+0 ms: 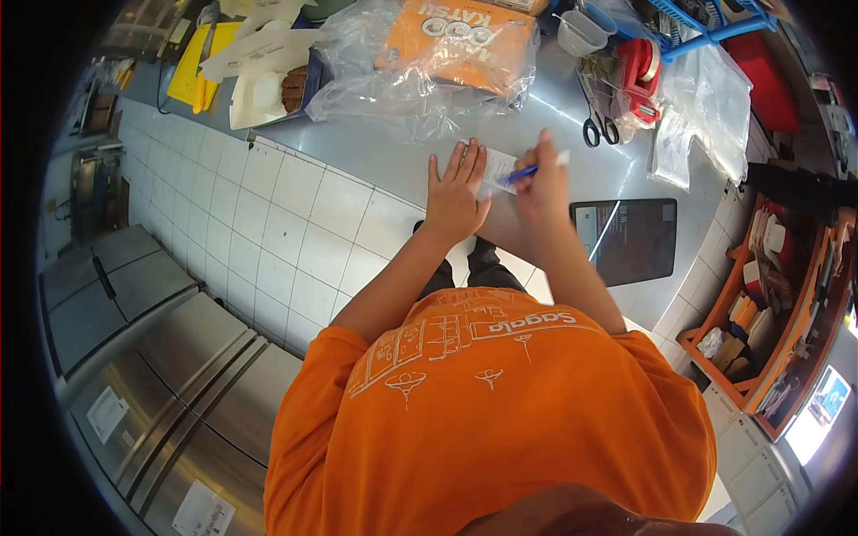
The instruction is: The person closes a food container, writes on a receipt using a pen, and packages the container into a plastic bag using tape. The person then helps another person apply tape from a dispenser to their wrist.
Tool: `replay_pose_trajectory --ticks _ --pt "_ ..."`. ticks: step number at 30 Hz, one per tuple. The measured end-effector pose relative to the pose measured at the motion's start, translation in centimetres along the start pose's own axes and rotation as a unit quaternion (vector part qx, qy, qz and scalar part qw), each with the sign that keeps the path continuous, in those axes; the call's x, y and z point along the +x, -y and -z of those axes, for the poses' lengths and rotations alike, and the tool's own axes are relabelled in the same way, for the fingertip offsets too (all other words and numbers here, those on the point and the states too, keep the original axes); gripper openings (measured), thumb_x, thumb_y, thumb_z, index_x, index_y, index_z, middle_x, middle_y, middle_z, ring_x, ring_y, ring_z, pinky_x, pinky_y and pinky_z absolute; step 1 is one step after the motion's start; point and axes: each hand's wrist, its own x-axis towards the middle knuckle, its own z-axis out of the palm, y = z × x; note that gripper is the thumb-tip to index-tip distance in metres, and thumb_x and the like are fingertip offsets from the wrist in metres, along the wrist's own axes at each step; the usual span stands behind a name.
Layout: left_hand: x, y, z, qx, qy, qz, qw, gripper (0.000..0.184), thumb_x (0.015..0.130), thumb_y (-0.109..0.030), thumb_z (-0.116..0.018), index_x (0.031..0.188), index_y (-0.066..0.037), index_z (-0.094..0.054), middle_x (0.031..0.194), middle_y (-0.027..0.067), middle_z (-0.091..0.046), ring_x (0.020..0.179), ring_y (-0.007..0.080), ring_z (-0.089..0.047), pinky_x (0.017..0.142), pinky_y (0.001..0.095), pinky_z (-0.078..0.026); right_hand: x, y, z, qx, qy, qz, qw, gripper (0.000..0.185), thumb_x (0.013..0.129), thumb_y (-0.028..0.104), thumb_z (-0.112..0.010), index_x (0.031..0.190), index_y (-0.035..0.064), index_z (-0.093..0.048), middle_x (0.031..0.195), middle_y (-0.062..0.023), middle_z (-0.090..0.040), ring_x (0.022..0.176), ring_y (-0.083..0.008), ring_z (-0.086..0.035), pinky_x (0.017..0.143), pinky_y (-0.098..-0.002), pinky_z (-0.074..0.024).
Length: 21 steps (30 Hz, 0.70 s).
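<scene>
A small white paper slip [500, 170] with printed lines lies on the steel table [375, 156] near its front edge. My left hand [456, 194] rests flat at the slip's left side, fingers stretched out and pointing away from me. In my right hand [543, 188] is a blue pen [522, 173], its tip over the slip; this hand is slightly blurred. To the right of my right hand lies a dark tablet [626, 239] with its screen lit.
Black-handled scissors [600, 129] and a red tape dispenser [638, 79] lie at the back right. Clear plastic bags [706, 121] are beside them. An orange box [451, 40] under plastic and an open food box [268, 89] stand at the back. Steel refrigerators [170, 384] stand behind me, left.
</scene>
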Motion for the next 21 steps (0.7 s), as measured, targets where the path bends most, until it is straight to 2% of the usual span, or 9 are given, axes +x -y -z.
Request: replay_pose_trajectory --ticks 3,6,9,12,15,17,18,19,21 --pt "0.2 0.8 0.1 -0.049 0.024 0.005 0.998 0.064 0.090 -0.031 -0.048 0.144 -0.003 -0.027 0.149 0.0131 -0.030 0.137 0.0316 -0.027 0.108 0.0615 -0.012 -0.3 -2.6 0.9 -0.008 -0.016 -0.011 1.000 0.038 0.096 0.037 -0.050 0.070 0.0116 -0.040 0.054 0.0006 -0.033 0.041 -0.0114 -0.036 0.038 -0.0281 -0.0305" --pt "0.2 1.3 1.9 -0.260 -0.044 0.048 0.963 0.067 0.087 -0.031 -0.057 0.141 0.000 -0.030 0.141 0.0146 -0.040 0.128 0.0354 -0.039 0.104 0.0595 -0.025 0.5 -2.3 1.5 0.063 0.046 -0.006 0.997 0.034 0.095 0.028 -0.049 0.068 0.0110 -0.037 0.054 -0.0003 -0.032 0.041 -0.0117 -0.034 0.037 -0.0281 -0.0304" --pt "1.3 1.3 4.9 -0.313 -0.077 0.001 0.946 0.045 0.090 -0.033 -0.054 0.121 0.000 -0.051 0.115 0.0185 -0.057 0.103 0.0366 -0.055 0.087 0.0496 -0.042 0.4 -2.0 2.1 0.073 0.108 -0.014 0.991 0.035 0.094 0.028 -0.048 0.067 0.0110 -0.035 0.053 -0.0002 -0.029 0.041 -0.0120 -0.032 0.038 -0.0282 -0.0312" --pt "2.0 0.9 6.3 -0.233 0.207 -0.010 0.950 0.036 0.093 -0.034 -0.051 0.092 0.000 -0.059 0.082 0.0191 -0.062 0.077 0.0379 -0.059 0.067 0.0460 -0.045 0.3 -2.6 2.3 0.059 0.106 0.017 0.992 0.037 0.095 0.031 -0.047 0.067 0.0102 -0.036 0.053 0.0000 -0.028 0.041 -0.0120 -0.031 0.039 -0.0281 -0.0310" --pt "1.5 0.1 4.9 -0.242 0.302 -0.013 0.922 0.040 0.097 -0.035 -0.043 0.082 0.000 -0.058 0.070 0.0155 -0.058 0.069 0.0281 -0.059 0.065 0.0389 -0.044 -0.3 -3.2 2.4 0.070 0.113 0.059 0.989 0.037 0.094 0.031 -0.047 0.067 0.0086 -0.038 0.053 -0.0001 -0.029 0.041 -0.0118 -0.031 0.040 -0.0275 -0.0295" --pt "1.2 -0.8 4.5 -0.307 0.306 0.028 0.901 0.042 0.099 -0.036 -0.041 0.081 -0.001 -0.056 0.070 0.0126 -0.056 0.066 0.0250 -0.055 0.064 0.0371 -0.043 -0.3 -4.3 3.3 0.008 0.173 0.082 0.981 0.036 0.094 0.034 -0.046 0.067 0.0100 -0.038 0.053 0.0003 -0.029 0.041 -0.0114 -0.028 0.042 -0.0281 -0.0260" --pt "1.0 -1.1 4.3 -0.338 0.307 0.049 0.888 0.044 0.099 -0.037 -0.039 0.080 -0.001 -0.054 0.069 0.0111 -0.055 0.064 0.0234 -0.054 0.063 0.0362 -0.042 -0.3 -4.4 3.3 0.006 0.170 0.063 0.983 0.036 0.093 0.033 -0.045 0.066 0.0101 -0.038 0.052 0.0001 -0.028 0.041 -0.0115 -0.028 0.042 -0.0283 -0.0262" --pt "0.8 -1.2 4.0 -0.412 0.330 0.065 0.847 0.043 0.100 -0.039 -0.036 0.076 -0.005 -0.048 0.065 0.0039 -0.049 0.061 0.0181 -0.050 0.062 0.0338 -0.041 -0.3 -4.4 3.4 0.004 0.166 0.043 0.985 0.036 0.092 0.032 -0.045 0.064 0.0102 -0.038 0.052 0.0000 -0.028 0.040 -0.0117 -0.028 0.042 -0.0284 -0.0263" --pt "1.2 -0.8 3.3 -0.611 0.444 0.200 0.625 0.041 0.100 -0.040 -0.036 0.075 -0.009 -0.045 0.063 0.0003 -0.044 0.061 0.0156 -0.049 0.062 0.0326 -0.041 -0.6 -3.7 3.4 0.030 0.177 0.006 0.984 0.036 0.089 0.029 -0.044 0.058 0.0114 -0.036 0.048 0.0004 -0.028 0.039 -0.0129 -0.028 0.043 -0.0290 -0.0266"
